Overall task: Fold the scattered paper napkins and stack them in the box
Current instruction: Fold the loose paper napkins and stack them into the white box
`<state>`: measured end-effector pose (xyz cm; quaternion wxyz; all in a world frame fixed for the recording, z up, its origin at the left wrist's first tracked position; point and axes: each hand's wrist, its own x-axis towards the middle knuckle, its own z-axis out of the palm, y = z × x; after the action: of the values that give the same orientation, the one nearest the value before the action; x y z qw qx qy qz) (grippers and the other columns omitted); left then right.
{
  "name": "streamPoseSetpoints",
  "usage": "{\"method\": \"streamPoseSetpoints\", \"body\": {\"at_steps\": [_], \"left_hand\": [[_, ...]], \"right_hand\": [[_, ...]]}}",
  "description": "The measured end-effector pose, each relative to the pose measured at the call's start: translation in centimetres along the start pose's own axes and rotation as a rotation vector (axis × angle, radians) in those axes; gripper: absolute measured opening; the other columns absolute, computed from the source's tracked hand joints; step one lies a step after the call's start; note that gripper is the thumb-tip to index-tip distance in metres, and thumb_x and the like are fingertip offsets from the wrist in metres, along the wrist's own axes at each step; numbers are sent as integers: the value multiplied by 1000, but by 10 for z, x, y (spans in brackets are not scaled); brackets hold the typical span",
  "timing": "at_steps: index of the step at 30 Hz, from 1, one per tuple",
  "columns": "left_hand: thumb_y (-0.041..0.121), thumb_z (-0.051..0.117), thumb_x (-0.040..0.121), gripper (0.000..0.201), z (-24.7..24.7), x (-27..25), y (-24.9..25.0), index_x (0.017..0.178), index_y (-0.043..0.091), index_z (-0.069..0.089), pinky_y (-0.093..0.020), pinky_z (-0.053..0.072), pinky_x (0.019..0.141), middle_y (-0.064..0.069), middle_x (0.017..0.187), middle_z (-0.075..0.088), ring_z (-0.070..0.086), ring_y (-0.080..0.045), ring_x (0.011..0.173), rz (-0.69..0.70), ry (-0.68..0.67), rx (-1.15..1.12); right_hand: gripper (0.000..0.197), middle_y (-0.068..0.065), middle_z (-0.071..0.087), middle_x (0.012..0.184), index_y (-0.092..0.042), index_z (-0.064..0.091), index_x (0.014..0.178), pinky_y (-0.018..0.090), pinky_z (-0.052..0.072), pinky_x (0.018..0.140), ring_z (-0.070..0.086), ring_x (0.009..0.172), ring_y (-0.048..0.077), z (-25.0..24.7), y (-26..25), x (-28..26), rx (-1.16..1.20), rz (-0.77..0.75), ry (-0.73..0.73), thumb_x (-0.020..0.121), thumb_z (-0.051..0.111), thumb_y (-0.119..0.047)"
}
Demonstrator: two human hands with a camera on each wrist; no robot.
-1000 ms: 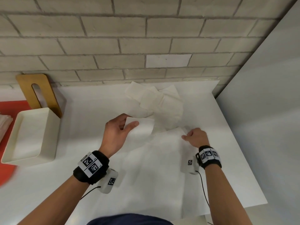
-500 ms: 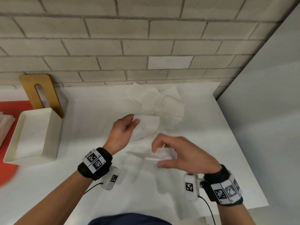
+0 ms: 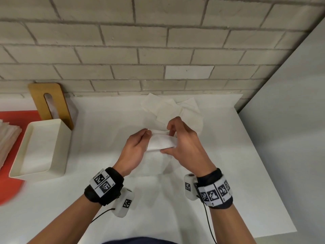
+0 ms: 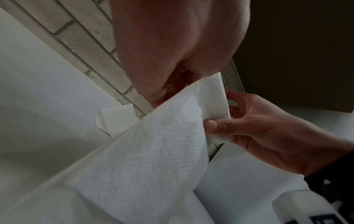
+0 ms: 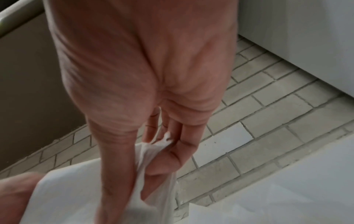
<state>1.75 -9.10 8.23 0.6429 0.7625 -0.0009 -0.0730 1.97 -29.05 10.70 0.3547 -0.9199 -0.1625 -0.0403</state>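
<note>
Both hands hold one white paper napkin (image 3: pixel 161 142) just above the white table, in the head view's middle. My left hand (image 3: pixel 139 147) grips its left end with thumb and fingers. My right hand (image 3: pixel 184 143) pinches the doubled right edge; in the right wrist view its fingers (image 5: pixel 172 153) squeeze the bunched napkin (image 5: pixel 76 189). In the left wrist view the napkin (image 4: pixel 153 144) hangs from my left palm, with the right hand (image 4: pixel 268 136) pinching its far corner. A loose pile of napkins (image 3: pixel 175 110) lies behind the hands by the wall. The cream box (image 3: pixel 61 138) stands at left.
A wooden lid (image 3: pixel 49 103) leans against the brick wall behind the box. A red mat (image 3: pixel 15 117) with a stack of pale napkins (image 3: pixel 7 138) lies at the far left. A grey panel (image 3: pixel 290 120) borders the table on the right.
My right hand swept from the right across to the left hand, bringing the napkin's right edge over onto the left end. The left hand stayed almost in place.
</note>
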Motion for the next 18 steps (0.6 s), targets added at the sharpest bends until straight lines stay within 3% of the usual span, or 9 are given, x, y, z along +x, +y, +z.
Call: {"method": "streamPoseSetpoints", "body": {"at_steps": [2, 3, 5, 7, 9, 10, 12, 15, 18], "left_hand": [[28, 45, 115, 42, -1, 1, -2, 75, 17, 52, -37, 37, 71, 8, 66, 47, 45, -11, 66, -18, 19, -21], [34, 43, 116, 44, -1, 1, -4, 78, 19, 60, -39, 43, 75, 4, 70, 58, 55, -14, 70, -31, 13, -31], [53, 40, 113, 53, -2, 3, -6, 98, 16, 74, -44, 53, 90, -8, 94, 77, 73, -26, 92, -72, -27, -43], [64, 45, 106, 57, -2, 4, -7, 109, 15, 75, -50, 56, 96, -11, 104, 79, 74, -32, 101, -70, -45, 6], [60, 53, 102, 47, -3, 7, -10, 107, 18, 73, -56, 58, 89, -6, 97, 78, 73, -30, 92, 5, -27, 142], [60, 52, 102, 47, -3, 8, -12, 103, 17, 72, -57, 57, 83, -8, 91, 76, 71, -30, 86, 41, -13, 198], [62, 48, 103, 52, -5, 10, -16, 98, 14, 66, -59, 53, 76, -16, 85, 70, 64, -36, 78, 75, 36, 253], [52, 46, 111, 38, -6, 10, -14, 97, 21, 64, -51, 53, 72, -13, 78, 67, 59, -33, 72, 122, 103, 264], [49, 46, 112, 36, -2, 10, -9, 100, 21, 66, -52, 56, 82, -12, 90, 73, 67, -35, 86, 117, 162, 174]], "right_hand": [[75, -9, 55, 99, -23, 44, 117, 14, 46, 68, 56, 81, 8, 5, 3, 2, -3, 10, -6, 67, 100, -15], [75, -9, 55, 98, -23, 43, 116, 19, 49, 68, 58, 81, 10, 7, 3, 3, -3, 15, -13, 67, 100, -14], [75, -8, 54, 97, -22, 42, 115, 30, 55, 69, 59, 80, 13, 10, 3, 7, -1, 23, -25, 67, 98, -12], [74, -8, 53, 97, -21, 42, 115, 33, 55, 67, 58, 78, 13, 11, 6, 11, 7, 30, -36, 68, 97, -12], [75, -6, 55, 96, -20, 43, 118, 24, 50, 67, 57, 78, 9, 12, 9, 14, 54, 49, -61, 68, 99, -15], [79, -6, 58, 95, -21, 44, 121, 17, 48, 68, 59, 79, 8, 12, 9, 15, 107, 74, -82, 67, 101, -20], [88, -8, 67, 97, -27, 45, 128, 14, 51, 73, 66, 86, 4, 15, 7, 13, 271, 177, -95, 64, 104, -32], [79, -4, 75, 105, -33, 49, 129, 28, 63, 82, 75, 92, 9, 29, 0, 4, 623, 408, 142, 69, 101, -40], [72, 0, 72, 116, -30, 56, 125, 32, 65, 82, 77, 96, 10, 48, -4, -4, 827, 609, 253, 70, 103, -32]]}}
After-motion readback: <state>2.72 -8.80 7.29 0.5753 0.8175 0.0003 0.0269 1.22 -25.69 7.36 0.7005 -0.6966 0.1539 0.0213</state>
